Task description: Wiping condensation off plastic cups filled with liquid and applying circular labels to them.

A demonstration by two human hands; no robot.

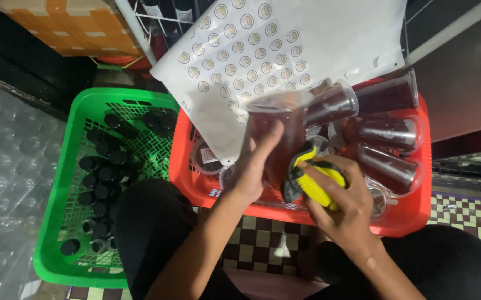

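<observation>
My left hand (254,161) holds a clear plastic cup of dark red drink (276,125) upright over the red basket (418,214). My right hand (346,203) presses a yellow and black cloth (313,180) against the side of that cup. Several more sealed cups of the same dark drink (388,133) lie on their sides in the red basket, behind my hands.
A white sheet of round stickers (251,50) leans over the red basket's back left. A green basket (57,222) of several small dark-capped bottles (101,178) stands at left. Bubble wrap (7,178) lies far left, a cardboard box (73,22) at top left. Checkered floor (468,214) shows below.
</observation>
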